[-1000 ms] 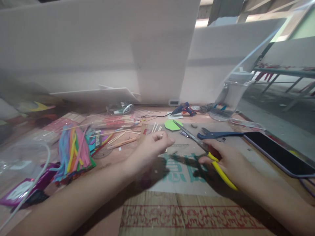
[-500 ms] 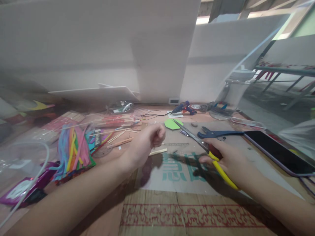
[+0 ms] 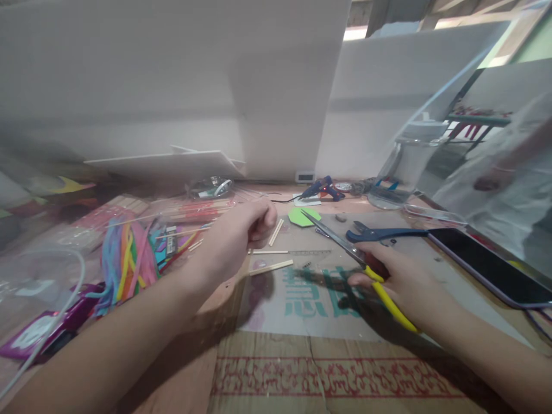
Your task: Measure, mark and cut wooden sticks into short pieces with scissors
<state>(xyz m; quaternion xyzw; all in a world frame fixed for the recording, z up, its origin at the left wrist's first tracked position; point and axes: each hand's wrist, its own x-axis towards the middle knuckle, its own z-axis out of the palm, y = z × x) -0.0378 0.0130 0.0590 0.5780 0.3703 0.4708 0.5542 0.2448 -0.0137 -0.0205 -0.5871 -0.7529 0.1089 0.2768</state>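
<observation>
Right hand (image 3: 397, 276) closed, I'm gripping yellow-handled metal scissors (image 3: 356, 253); my left hand (image 3: 244, 230) is hovering, fingers curled, whether holding anything I can't tell, slim pale wooden sticks (image 3: 272, 268) lying just right of it.

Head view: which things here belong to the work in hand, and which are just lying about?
Likely in the work:
- yellow-handled scissors, held in the right hand
- short pale sticks, near the left hand

Seemingly just lying about:
- phone
- clear jug
- bundle of coloured strips
- blue-handled pliers
</observation>
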